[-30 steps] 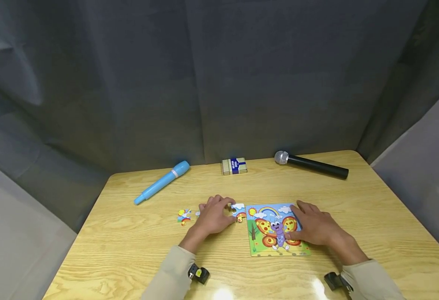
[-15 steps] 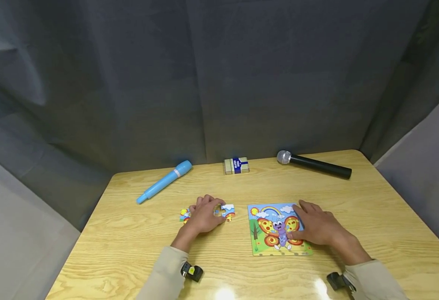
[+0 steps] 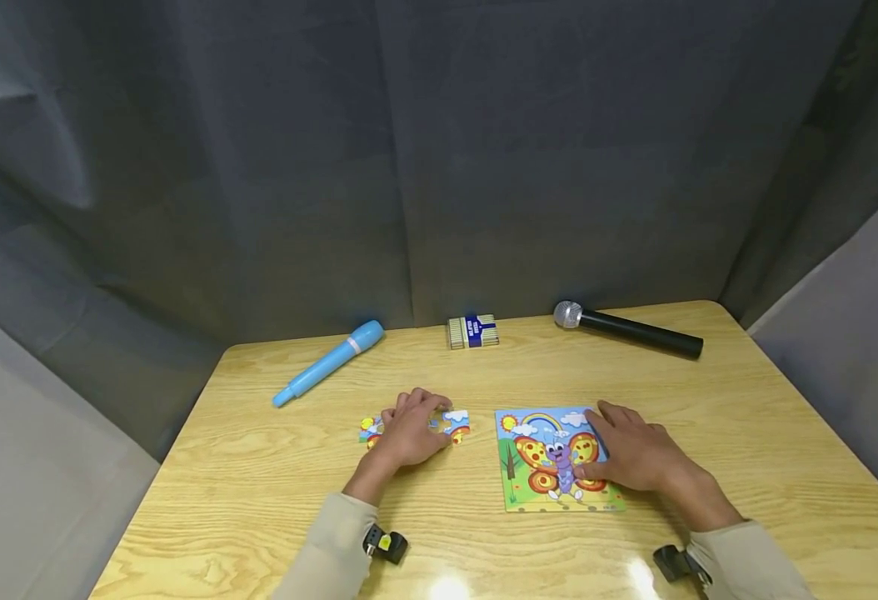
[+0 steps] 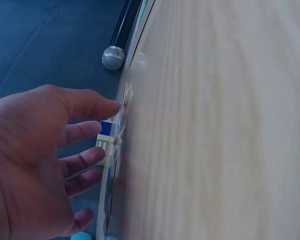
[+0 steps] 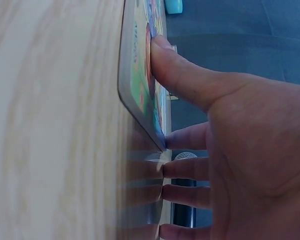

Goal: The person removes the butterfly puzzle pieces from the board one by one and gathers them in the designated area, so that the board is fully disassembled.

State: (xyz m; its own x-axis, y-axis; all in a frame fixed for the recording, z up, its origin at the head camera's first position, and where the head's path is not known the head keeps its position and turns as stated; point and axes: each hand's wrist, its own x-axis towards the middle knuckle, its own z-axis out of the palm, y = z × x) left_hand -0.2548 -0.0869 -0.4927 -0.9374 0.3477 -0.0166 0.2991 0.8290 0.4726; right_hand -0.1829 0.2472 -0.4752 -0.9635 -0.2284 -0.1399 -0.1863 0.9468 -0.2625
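Note:
My left hand is over a short row of joined jigsaw pieces. Its thumb and index finger pinch the rightmost jigsaw piece, with a white cloud on blue, across its near and far edges. Left of the hand another jigsaw piece, with a yellow sun, shows; the middle of the row is hidden under the fingers. My right hand rests on the right side of a square butterfly picture board. In the right wrist view its thumb lies on the picture, while the straight fingers touch the table past the corner.
Along the back of the wooden table lie a blue marker-shaped stick, a small bundle of pale sticks with a blue band, and a black microphone. A dark curtain hangs behind.
The left hand has moved left with the cloud piece, away from the board and against the other pieces. In the last half second its thumb has shifted slightly over the piece. The right hand stays put.

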